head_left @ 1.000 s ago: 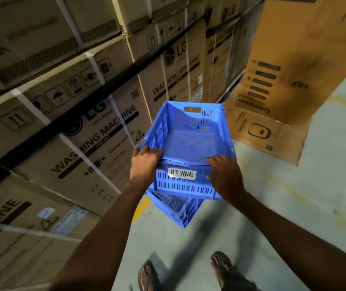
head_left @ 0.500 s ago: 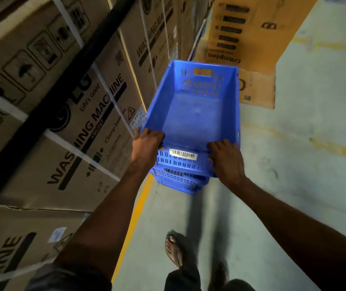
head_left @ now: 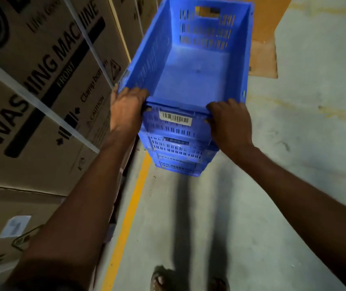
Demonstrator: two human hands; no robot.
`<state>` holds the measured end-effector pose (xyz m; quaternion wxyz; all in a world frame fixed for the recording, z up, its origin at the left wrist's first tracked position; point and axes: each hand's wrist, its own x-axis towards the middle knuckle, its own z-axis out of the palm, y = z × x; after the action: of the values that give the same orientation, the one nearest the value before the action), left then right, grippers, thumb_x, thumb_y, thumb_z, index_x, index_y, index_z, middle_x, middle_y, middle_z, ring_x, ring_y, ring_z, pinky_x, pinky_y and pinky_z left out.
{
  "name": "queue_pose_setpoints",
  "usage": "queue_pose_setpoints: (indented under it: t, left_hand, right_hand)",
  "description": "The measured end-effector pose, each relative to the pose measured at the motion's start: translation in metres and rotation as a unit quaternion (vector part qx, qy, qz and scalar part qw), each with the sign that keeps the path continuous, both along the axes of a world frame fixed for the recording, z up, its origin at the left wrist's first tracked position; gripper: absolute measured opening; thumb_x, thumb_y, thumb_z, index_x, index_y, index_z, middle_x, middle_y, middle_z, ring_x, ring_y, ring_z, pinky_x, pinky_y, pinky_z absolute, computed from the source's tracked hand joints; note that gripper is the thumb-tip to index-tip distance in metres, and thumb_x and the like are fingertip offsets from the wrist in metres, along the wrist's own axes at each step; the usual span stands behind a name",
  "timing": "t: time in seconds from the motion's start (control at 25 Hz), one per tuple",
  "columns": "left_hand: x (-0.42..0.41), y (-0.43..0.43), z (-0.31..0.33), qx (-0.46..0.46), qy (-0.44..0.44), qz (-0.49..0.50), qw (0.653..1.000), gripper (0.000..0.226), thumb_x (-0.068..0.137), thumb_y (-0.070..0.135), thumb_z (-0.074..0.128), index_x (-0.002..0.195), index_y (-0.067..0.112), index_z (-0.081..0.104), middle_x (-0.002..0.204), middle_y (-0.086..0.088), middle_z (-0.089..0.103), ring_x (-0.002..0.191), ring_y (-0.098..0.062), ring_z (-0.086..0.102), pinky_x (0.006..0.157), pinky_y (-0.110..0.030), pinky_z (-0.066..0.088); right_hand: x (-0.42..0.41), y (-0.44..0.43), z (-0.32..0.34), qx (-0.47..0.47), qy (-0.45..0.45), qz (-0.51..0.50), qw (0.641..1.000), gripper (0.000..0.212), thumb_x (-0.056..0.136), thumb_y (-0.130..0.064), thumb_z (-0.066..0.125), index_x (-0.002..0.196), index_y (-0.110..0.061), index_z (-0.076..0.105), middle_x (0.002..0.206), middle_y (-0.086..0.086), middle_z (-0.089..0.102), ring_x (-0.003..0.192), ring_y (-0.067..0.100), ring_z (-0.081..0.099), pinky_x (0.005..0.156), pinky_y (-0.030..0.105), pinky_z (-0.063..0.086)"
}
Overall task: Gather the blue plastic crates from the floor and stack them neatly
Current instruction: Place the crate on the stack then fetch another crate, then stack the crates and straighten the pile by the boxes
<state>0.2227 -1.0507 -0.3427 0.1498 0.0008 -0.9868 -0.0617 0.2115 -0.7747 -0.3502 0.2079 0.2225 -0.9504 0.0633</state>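
Note:
An empty blue plastic crate (head_left: pixel 191 72) with slotted walls and a barcode label on its near end fills the upper middle of the head view. It sits nested on top of other blue crates (head_left: pixel 178 158), whose slotted ends show below it. My left hand (head_left: pixel 125 108) grips the near left corner of the top crate's rim. My right hand (head_left: pixel 229 120) grips the near right corner. The lower crates are mostly hidden under the top one.
Tall cardboard washing machine boxes (head_left: pixel 42 80) with white straps wall off the left side. A yellow floor line (head_left: pixel 125 223) runs along them. A brown carton (head_left: pixel 264 49) stands behind the crates. Grey concrete floor (head_left: pixel 293 143) extends to the right. My sandalled feet (head_left: pixel 159 280) show at the bottom.
The crate in my hands has come down over the lower crates and now lines up with them. The view has tilted down and closer to the stack.

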Motion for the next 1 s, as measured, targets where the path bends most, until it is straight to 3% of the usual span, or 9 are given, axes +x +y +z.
queue_pose_setpoints:
  t: [0.16, 0.24, 0.32, 0.44, 0.56, 0.72, 0.8, 0.88, 1.0]
  left_hand:
    - [0.006, -0.011, -0.032, 0.015, 0.074, -0.057, 0.996, 0.036, 0.087, 0.04, 0.071, 0.116, 0.024, 0.058, 0.112, -0.004, 0.057, 0.112, -0.03, 0.053, 0.097, -0.049, 0.036]
    - [0.01, -0.01, -0.046, 0.03, 0.116, -0.069, 0.99, 0.057, 0.086, 0.064, 0.063, 0.127, 0.026, 0.055, 0.12, -0.003, 0.055, 0.116, -0.028, 0.05, 0.102, -0.048, 0.033]
    - [0.004, -0.008, -0.058, 0.051, 0.167, -0.079, 0.981, 0.068, 0.084, 0.072, 0.059, 0.134, 0.027, 0.051, 0.128, -0.001, 0.054, 0.121, -0.025, 0.05, 0.108, -0.049, 0.032]
    - [-0.003, -0.011, -0.08, 0.088, 0.258, -0.12, 0.955, 0.071, 0.088, 0.063, 0.064, 0.144, 0.023, 0.047, 0.143, -0.001, 0.049, 0.134, -0.02, 0.045, 0.113, -0.052, 0.031]
    - [-0.011, -0.012, -0.103, 0.102, 0.336, -0.119, 0.929, 0.077, 0.091, 0.052, 0.069, 0.153, 0.017, 0.038, 0.158, -0.007, 0.036, 0.146, -0.015, 0.031, 0.121, -0.052, 0.024]
    - [-0.008, 0.006, -0.14, 0.148, 0.416, -0.108, 0.891, 0.08, 0.102, 0.049, 0.057, 0.155, -0.002, 0.028, 0.163, -0.028, 0.02, 0.154, -0.041, 0.015, 0.127, -0.044, 0.016]
    - [-0.001, 0.017, -0.181, 0.182, 0.414, -0.128, 0.883, 0.072, 0.103, 0.035, 0.061, 0.153, -0.006, 0.03, 0.161, -0.035, 0.017, 0.153, -0.044, 0.016, 0.124, -0.048, 0.024]
    - [0.014, 0.031, -0.237, 0.225, 0.361, -0.116, 0.898, 0.066, 0.102, 0.029, 0.062, 0.154, 0.0, 0.034, 0.163, -0.032, 0.013, 0.155, -0.038, 0.015, 0.122, -0.044, 0.028]
    - [0.047, 0.049, -0.316, 0.274, 0.284, -0.077, 0.915, 0.067, 0.098, 0.027, 0.067, 0.154, 0.01, 0.035, 0.165, -0.017, 0.017, 0.154, -0.028, 0.021, 0.121, -0.036, 0.026]
  right_hand:
    - [0.008, 0.005, -0.014, 0.011, 0.026, -0.011, 1.0, 0.026, 0.078, -0.023, 0.075, 0.099, -0.014, 0.063, 0.086, 0.013, 0.067, 0.085, 0.039, 0.057, 0.072, 0.043, 0.041]
    - [0.01, 0.003, -0.013, 0.006, 0.036, -0.013, 0.999, 0.028, 0.079, -0.024, 0.075, 0.102, -0.014, 0.064, 0.088, 0.015, 0.067, 0.086, 0.041, 0.056, 0.074, 0.044, 0.042]
    - [0.008, 0.005, -0.02, -0.013, 0.068, -0.026, 0.997, 0.033, 0.079, -0.026, 0.074, 0.108, -0.015, 0.064, 0.094, 0.016, 0.066, 0.091, 0.042, 0.056, 0.078, 0.045, 0.041]
    - [0.007, 0.004, -0.048, -0.053, 0.166, -0.016, 0.985, 0.05, 0.08, -0.027, 0.067, 0.128, -0.016, 0.058, 0.118, 0.012, 0.063, 0.109, 0.038, 0.052, 0.09, 0.045, 0.037]
    - [0.01, -0.002, -0.091, -0.084, 0.284, -0.044, 0.954, 0.06, 0.094, -0.03, 0.054, 0.151, -0.016, 0.042, 0.152, 0.01, 0.045, 0.14, 0.035, 0.039, 0.116, 0.05, 0.026]
    - [0.018, -0.014, -0.142, -0.082, 0.316, -0.068, 0.943, 0.072, 0.094, -0.038, 0.053, 0.158, -0.018, 0.029, 0.164, 0.016, 0.023, 0.151, 0.042, 0.018, 0.121, 0.057, 0.015]
    - [0.026, -0.016, -0.179, -0.071, 0.266, -0.063, 0.959, 0.072, 0.092, -0.042, 0.056, 0.157, -0.02, 0.032, 0.165, 0.016, 0.019, 0.152, 0.041, 0.014, 0.12, 0.058, 0.015]
    - [0.04, -0.011, -0.229, -0.075, 0.209, -0.048, 0.974, 0.066, 0.092, -0.037, 0.061, 0.152, -0.02, 0.04, 0.166, 0.014, 0.018, 0.153, 0.038, 0.014, 0.118, 0.058, 0.02]
    - [0.063, 0.003, -0.305, -0.126, 0.206, -0.009, 0.97, 0.046, 0.092, -0.022, 0.065, 0.137, -0.013, 0.058, 0.158, 0.015, 0.036, 0.141, 0.037, 0.036, 0.111, 0.054, 0.034]
